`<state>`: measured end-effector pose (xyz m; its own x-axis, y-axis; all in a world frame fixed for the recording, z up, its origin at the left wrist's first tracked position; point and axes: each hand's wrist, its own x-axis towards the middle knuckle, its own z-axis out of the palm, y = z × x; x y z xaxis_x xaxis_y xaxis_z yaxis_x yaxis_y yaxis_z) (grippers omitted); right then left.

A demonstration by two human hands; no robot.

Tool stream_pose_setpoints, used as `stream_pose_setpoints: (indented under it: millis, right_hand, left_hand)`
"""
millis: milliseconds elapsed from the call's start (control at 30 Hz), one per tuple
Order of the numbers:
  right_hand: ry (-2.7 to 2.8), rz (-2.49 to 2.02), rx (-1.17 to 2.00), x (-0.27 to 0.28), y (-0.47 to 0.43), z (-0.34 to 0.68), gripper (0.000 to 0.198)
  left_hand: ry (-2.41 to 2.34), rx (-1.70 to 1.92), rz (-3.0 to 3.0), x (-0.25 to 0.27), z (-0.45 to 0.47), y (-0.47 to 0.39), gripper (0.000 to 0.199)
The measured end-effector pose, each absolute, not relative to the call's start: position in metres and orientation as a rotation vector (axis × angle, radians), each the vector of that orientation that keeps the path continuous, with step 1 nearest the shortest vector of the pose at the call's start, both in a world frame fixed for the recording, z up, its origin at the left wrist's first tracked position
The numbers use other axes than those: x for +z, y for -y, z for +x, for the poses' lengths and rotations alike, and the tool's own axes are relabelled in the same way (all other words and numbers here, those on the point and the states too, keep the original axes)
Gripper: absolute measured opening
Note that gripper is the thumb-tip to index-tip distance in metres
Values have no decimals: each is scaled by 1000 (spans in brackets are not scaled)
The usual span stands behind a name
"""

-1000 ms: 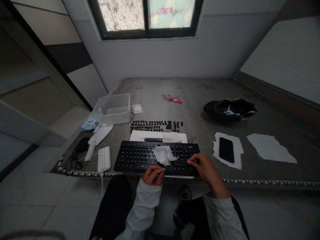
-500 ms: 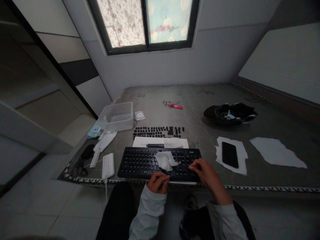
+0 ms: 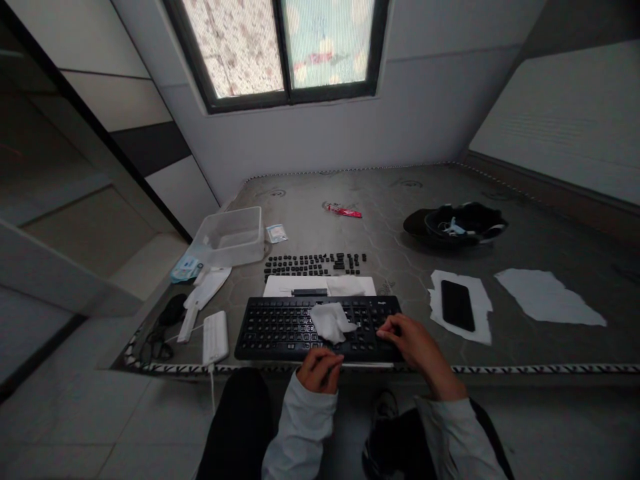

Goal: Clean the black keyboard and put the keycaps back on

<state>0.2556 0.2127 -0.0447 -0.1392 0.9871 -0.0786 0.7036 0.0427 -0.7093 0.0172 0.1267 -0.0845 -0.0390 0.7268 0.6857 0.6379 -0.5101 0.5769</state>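
A black keyboard (image 3: pixel 280 325) with its keycaps off lies along the near edge of the grey padded surface. On its middle rests a crumpled white tissue (image 3: pixel 330 323). My right hand (image 3: pixel 407 337) is over the keyboard's right end, thumb and fingertips pinched together; whatever is between them is too small to make out. At the front edge, just below the tissue, my left hand (image 3: pixel 320 370) has its fingers curled and tips pressed together, their contents hidden. Behind the keyboard, loose black keycaps (image 3: pixel 295 265) are laid out in rows.
A clear plastic bin (image 3: pixel 233 237) stands back left, above a white power strip (image 3: pixel 215 338). To the right, a phone (image 3: pixel 457 305) lies on white paper, beside another paper sheet (image 3: pixel 550 297). Further back are a black cap (image 3: pixel 455 227) and a red packet (image 3: pixel 345 212).
The view has shifted slightly. My left hand has moved a little to the right along the keyboard's front edge; my right hand stays pinched in nearly the same spot.
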Motion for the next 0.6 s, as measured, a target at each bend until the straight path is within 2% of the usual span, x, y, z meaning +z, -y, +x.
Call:
stream_pose_setpoints:
  millis: [400,600]
  right_hand:
    - [1969,-1721,783,-48,-214,256,11]
    - [1869,-1581,762,-30,-211,258,21]
  left_hand:
    - [-1495,1636,2145,-85,13,-128,17]
    - [-1502,1629,2129,-85,10,-129,19]
